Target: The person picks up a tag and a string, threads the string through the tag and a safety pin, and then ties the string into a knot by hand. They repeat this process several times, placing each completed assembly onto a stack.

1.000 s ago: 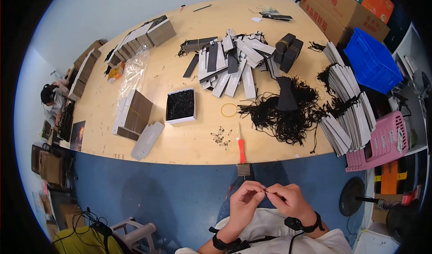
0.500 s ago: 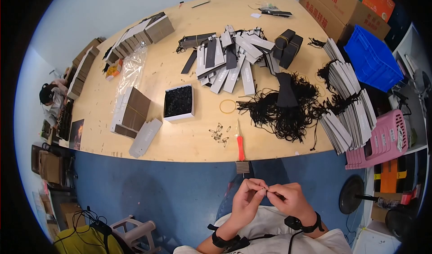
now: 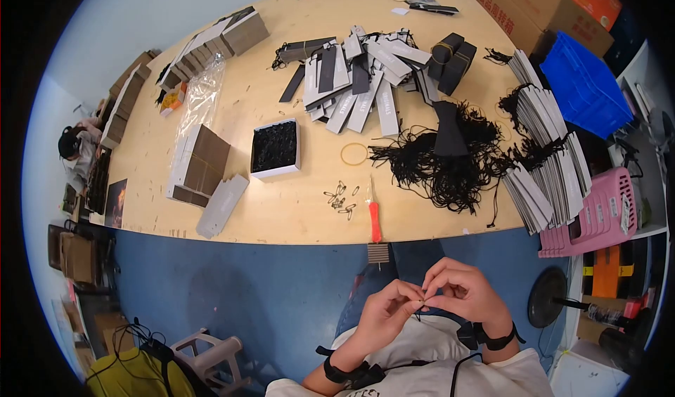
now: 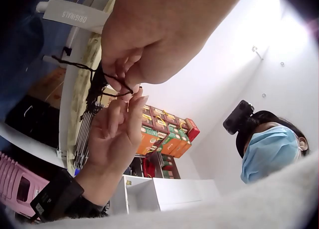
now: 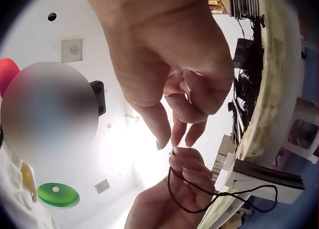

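Thumb and fingers of the left hand pinch a thin black cord, which hangs in a loop in the right wrist view. A tiny thing too small to identify shows at those fingertips. The right hand is held close by, its fingertips near the left ones; in the right wrist view a gap shows between its thumb and fingers. In the left wrist view the cord trails away from the left hand, and the right hand faces it from below.
Behind the hands, the table bears a red-handled tool, small metal pins, a white box of black pieces, grey tags and black cords. A pink basket stands at the right.
The right hand has risen and its fingers have spread from their earlier pinch beside the left hand. The head view has shifted slightly, so the table sits higher.
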Action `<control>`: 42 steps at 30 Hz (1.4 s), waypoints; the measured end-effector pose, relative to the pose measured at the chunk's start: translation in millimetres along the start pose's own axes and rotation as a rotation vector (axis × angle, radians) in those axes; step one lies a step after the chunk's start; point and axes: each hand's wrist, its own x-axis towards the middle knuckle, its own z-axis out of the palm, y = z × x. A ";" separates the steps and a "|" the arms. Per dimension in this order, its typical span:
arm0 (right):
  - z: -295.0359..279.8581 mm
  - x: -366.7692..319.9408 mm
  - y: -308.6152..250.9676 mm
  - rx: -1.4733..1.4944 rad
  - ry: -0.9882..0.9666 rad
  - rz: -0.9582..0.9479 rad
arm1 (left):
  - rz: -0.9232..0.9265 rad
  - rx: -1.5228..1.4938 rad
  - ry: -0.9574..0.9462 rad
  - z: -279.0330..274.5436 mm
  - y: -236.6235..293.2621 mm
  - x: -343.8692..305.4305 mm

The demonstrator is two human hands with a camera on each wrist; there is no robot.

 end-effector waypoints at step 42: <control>-11.7 -5.3 28.9 -0.165 -0.144 -0.167 | -0.259 -0.126 -0.258 0.8 0.7 5.9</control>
